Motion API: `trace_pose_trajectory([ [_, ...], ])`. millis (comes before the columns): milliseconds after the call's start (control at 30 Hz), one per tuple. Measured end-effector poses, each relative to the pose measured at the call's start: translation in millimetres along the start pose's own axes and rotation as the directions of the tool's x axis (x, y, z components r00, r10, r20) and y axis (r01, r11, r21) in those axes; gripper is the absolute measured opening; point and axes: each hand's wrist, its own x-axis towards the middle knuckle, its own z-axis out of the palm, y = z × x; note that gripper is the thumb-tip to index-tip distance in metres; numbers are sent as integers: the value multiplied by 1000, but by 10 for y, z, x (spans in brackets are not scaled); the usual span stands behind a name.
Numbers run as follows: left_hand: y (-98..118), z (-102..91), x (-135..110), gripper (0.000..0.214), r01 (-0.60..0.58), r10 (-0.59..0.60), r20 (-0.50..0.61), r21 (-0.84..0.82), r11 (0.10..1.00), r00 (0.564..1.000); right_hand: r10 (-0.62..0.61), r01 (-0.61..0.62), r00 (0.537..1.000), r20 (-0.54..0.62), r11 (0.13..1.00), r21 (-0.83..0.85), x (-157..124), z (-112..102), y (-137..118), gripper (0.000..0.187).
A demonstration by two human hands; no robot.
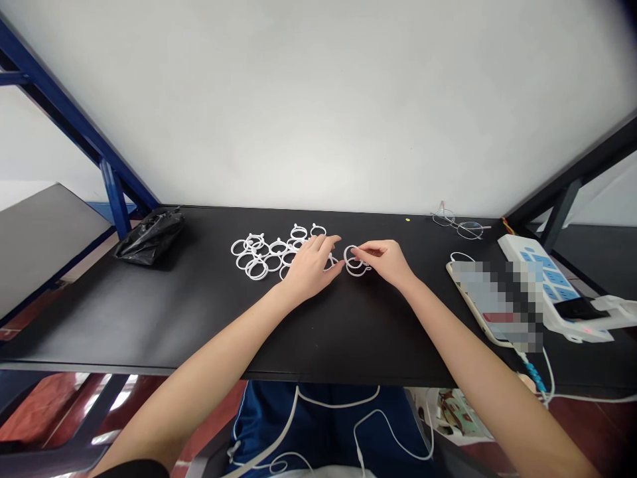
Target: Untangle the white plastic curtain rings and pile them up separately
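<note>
Several white curtain rings (256, 268), each with a small eyelet, lie in a loose overlapping heap left of the middle of the black table. Over the right end of this heap rests my left hand (312, 264), its thumb and fingers spread apart, hiding some rings beneath. To the right, my right hand (383, 260) pinches a white curtain ring (347, 254) between thumb and fingertips, tilted up from the surface. Another white ring (355, 273) lies under or against it; whether the two are linked I cannot tell.
A crumpled black plastic bag (152, 236) sits at the left. Eyeglasses (460, 226) lie at the back right. A phone (490, 302) and a white power strip (547, 279) with cables occupy the right side. The table's front edge (348, 382) runs close to my body.
</note>
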Motion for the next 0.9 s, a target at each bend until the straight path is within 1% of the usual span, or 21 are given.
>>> trace_pose_trajectory([
  [300, 25, -20, -4, 40, -26, 26, 10, 5, 1000, 1000, -27, 26, 999, -28, 998, -53, -9, 5, -13, 30],
  [567, 2, -8, -6, 40, -63, 63, -8, -10, 998, 998, -115, 109, 992, -45, 985, -133, -26, 37, -8, 29],
  [700, -16, 13, -11, 39, -103, 103, 13, -12, 995, 995, -164, 158, 986, -23, 974, -159, -29, 49, -4, 27],
  [900, -15, 6, -13, 41, -129, 130, 47, -28, 991, 990, -200, 193, 979, -25, 965, -176, -30, 68, 11, 22],
])
